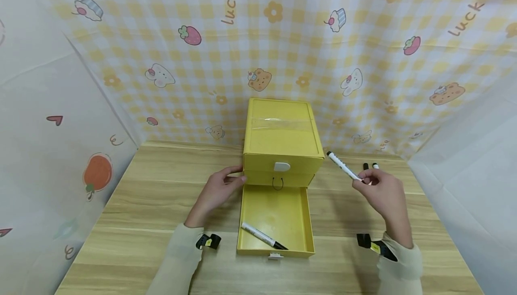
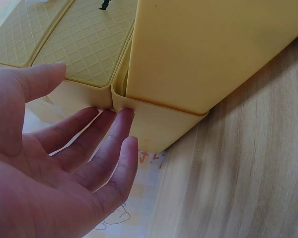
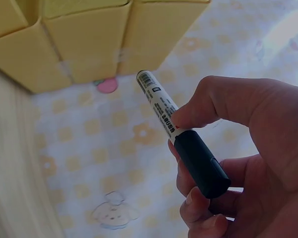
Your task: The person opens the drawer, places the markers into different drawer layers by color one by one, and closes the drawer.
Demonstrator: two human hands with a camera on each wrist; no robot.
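A yellow drawer box (image 1: 282, 129) stands on the table, its bottom drawer (image 1: 278, 209) pulled out towards me. Inside that drawer, near its front, lies a white marker with a black cap (image 1: 260, 235). My left hand (image 1: 218, 191) is at the box's left side; in the left wrist view its fingertips (image 2: 124, 116) touch the box edge, the thumb held apart. To the right of the box, my right hand (image 1: 381, 191) pinches another white marker (image 1: 342, 165) between thumb and fingers. Its black cap (image 3: 201, 163) points towards the palm in the right wrist view.
Two more markers, one with a black end (image 1: 365, 166) and one with a white end (image 1: 375, 165), show partly behind my right hand. A patterned checked cloth (image 1: 226, 61) hangs behind the wooden table (image 1: 161, 187).
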